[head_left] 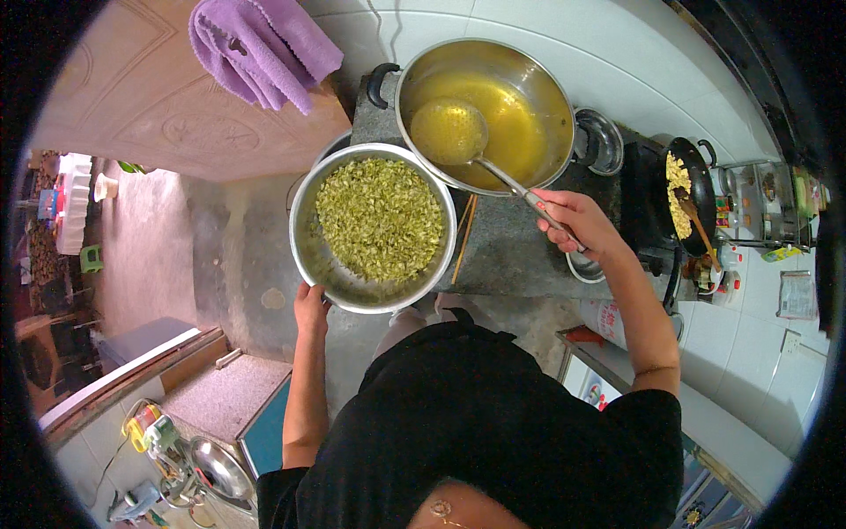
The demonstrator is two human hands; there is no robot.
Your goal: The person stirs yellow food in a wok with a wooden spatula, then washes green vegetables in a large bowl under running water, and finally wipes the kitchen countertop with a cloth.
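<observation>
My left hand [310, 308] grips the near rim of a wide metal basin [344, 295]. Inside the basin lies a heap of chopped green vegetable [380, 221]. In my right hand [578, 221] is the handle of a metal skimmer [451, 131], its round perforated head inside a large two-handled steel pot [538, 73]. Yellowish liquid [525, 125] covers the pot's bottom, and the skimmer head looks partly wet with it. The basin sits close to the pot's left side, its rim meeting or overlapping the pot's in this view.
A pair of wooden chopsticks [465, 238] rests on the dark stone counter [515, 258]. To the right, a black wok [702, 238] holds yellow food pieces [679, 178] and a wooden spatula [691, 211]. Small metal bowls [605, 142] stand beside the pot. A purple towel [264, 46] hangs at upper left.
</observation>
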